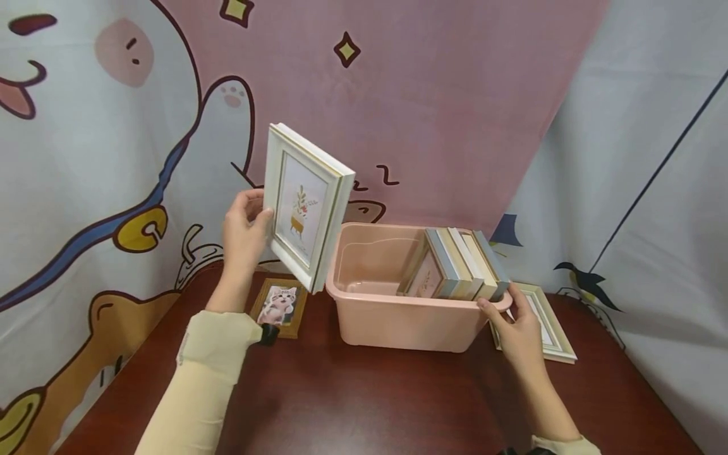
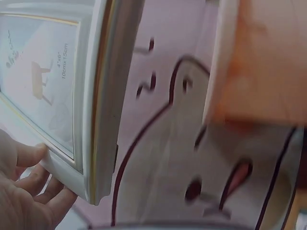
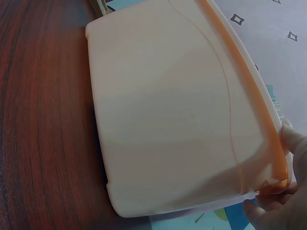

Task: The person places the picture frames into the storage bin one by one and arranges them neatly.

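In the head view my left hand pinches the left edge of a white picture frame with a plant print, held up in the air left of the pink plastic bin. The left wrist view shows the thumb on the front of this frame and the fingers behind it. My right hand grips the bin's front right corner, thumb at the rim, as the right wrist view also shows beside the bin wall. Several picture frames lean together in the bin's right half.
A brown frame with a kitten picture lies on the dark red table, left of the bin. Another pale frame lies on the right, partly behind my right hand. A cartoon cloth hangs behind the table.
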Action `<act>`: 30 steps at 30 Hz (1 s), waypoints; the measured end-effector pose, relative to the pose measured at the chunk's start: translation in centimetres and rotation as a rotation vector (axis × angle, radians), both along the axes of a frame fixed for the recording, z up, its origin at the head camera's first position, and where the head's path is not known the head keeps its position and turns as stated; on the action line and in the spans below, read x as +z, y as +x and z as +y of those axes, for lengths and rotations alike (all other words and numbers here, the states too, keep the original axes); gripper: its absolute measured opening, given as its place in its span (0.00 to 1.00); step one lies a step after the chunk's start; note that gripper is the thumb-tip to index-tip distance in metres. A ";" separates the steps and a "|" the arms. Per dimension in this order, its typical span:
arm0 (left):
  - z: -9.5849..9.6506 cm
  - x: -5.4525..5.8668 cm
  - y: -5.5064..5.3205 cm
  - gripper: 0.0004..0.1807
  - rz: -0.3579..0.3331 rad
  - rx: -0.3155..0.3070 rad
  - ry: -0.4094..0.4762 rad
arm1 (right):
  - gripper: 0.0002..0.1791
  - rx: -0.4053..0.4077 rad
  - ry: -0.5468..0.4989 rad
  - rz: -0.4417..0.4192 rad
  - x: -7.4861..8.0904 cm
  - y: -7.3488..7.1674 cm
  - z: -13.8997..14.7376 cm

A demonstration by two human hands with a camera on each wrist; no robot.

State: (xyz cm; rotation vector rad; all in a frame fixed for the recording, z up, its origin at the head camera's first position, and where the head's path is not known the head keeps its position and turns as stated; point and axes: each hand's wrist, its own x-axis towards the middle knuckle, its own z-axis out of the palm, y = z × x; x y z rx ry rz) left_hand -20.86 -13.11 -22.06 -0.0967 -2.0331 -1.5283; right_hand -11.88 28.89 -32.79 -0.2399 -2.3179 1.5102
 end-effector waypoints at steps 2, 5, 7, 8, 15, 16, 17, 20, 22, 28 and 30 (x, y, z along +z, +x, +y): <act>1.8 0.3 -0.5 0.16 0.003 -0.038 0.010 | 0.44 0.000 -0.001 0.002 0.0 -0.1 0.0; 4.6 0.4 -1.2 0.15 0.013 -0.084 0.023 | 0.43 0.000 -0.009 0.007 0.0 -0.1 0.0; 6.3 0.3 -1.8 0.15 0.010 -0.110 0.031 | 0.43 0.000 -0.011 0.015 0.0 -0.1 -0.1; 7.2 0.1 -2.1 0.14 0.010 -0.121 0.035 | 0.42 -0.001 -0.010 0.018 0.0 -0.1 -0.1; 12.4 -1.9 -3.7 0.15 -0.079 -0.187 0.013 | 0.41 -0.010 0.012 0.018 0.0 0.2 -0.1; 13.0 -2.3 -3.8 0.15 -0.098 -0.194 -0.004 | 0.42 -0.013 0.014 0.014 0.0 0.2 -0.1; 13.5 -2.6 -3.9 0.16 -0.116 -0.201 -0.021 | 0.42 -0.015 0.011 0.011 0.0 0.2 -0.2; 15.0 -3.5 -3.9 0.18 -0.173 -0.236 -0.072 | 0.43 -0.022 0.007 0.005 0.1 0.3 -0.2; 15.9 -4.0 -3.9 0.20 -0.205 -0.285 -0.089 | 0.43 -0.022 0.000 0.004 0.1 0.4 -0.2; 17.5 -4.8 -4.2 0.19 -0.269 -0.390 -0.150 | 0.43 -0.017 -0.006 0.000 0.1 0.3 -0.3; 17.7 -4.9 -4.3 0.19 -0.296 -0.393 -0.185 | 0.43 -0.020 -0.006 -0.003 0.1 0.2 -0.2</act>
